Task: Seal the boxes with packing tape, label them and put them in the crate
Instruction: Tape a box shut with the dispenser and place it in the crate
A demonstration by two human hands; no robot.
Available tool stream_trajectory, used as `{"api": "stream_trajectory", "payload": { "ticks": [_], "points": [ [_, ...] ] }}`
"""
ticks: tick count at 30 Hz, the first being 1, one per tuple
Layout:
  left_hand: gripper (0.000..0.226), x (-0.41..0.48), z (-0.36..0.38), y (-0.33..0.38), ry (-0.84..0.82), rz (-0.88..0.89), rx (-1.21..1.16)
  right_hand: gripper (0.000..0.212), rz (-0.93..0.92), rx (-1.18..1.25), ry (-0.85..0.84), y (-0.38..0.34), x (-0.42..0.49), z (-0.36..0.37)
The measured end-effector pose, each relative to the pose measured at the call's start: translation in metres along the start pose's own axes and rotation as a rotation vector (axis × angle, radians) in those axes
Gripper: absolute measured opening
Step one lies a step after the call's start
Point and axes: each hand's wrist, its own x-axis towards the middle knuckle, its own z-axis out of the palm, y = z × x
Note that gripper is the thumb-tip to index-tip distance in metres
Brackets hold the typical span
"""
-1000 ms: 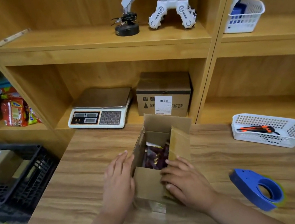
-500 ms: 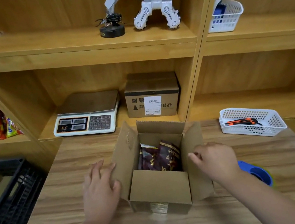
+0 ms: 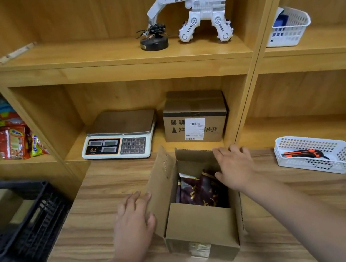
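The right hand [image 3: 235,167] has moved to the far edge of the open brown cardboard box [image 3: 201,229], fingers spread; the left hand [image 3: 134,219] still presses flat on its left flap.

The left hand [image 3: 134,222] is laid flat at lower centre, fingers straight; the right hand [image 3: 235,168] is stretched forward at centre, fingers spread.
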Motion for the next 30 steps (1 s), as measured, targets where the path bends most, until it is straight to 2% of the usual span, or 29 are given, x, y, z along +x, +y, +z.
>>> {"api": "stream_trajectory", "payload": {
  "ticks": [2,5,8,12,15,17,20,22,27,30],
  "points": [
    [0.047,0.000,0.000,0.001,0.016,0.006,-0.004,0.039,-0.064,-0.008,-0.009,-0.002,0.002,0.002],
    [0.050,-0.001,0.000,0.006,0.018,0.012,-0.042,0.057,-0.170,-0.146,-0.268,-0.012,0.000,0.009],
    [0.055,0.000,-0.001,0.012,-0.029,-0.001,-0.049,0.064,-0.228,-0.239,-0.374,-0.024,0.010,0.011],
    [0.056,0.000,-0.002,0.016,-0.059,-0.006,-0.042,0.038,-0.304,-0.211,-0.392,-0.042,0.017,0.016],
    [0.053,-0.002,-0.005,0.023,-0.046,-0.013,-0.087,0.041,-0.289,-0.011,-0.246,-0.052,0.018,0.028],
    [0.061,-0.002,-0.009,0.028,-0.076,-0.052,-0.138,0.041,-0.241,0.199,-0.158,-0.057,0.018,0.037],
    [0.079,-0.002,-0.012,0.033,-0.156,-0.153,-0.198,0.031,-0.170,0.635,-0.138,-0.060,0.017,0.052],
    [0.078,-0.002,-0.012,0.035,-0.221,-0.170,-0.231,0.025,-0.076,0.881,-0.124,-0.058,0.015,0.059],
    [0.062,-0.001,-0.008,0.036,-0.293,-0.128,-0.384,0.021,0.102,1.189,-0.096,-0.064,0.021,0.063],
    [0.056,0.004,-0.013,0.053,-0.328,-0.129,-0.668,0.019,0.152,1.247,-0.011,-0.062,0.022,0.058]
  ]
}}
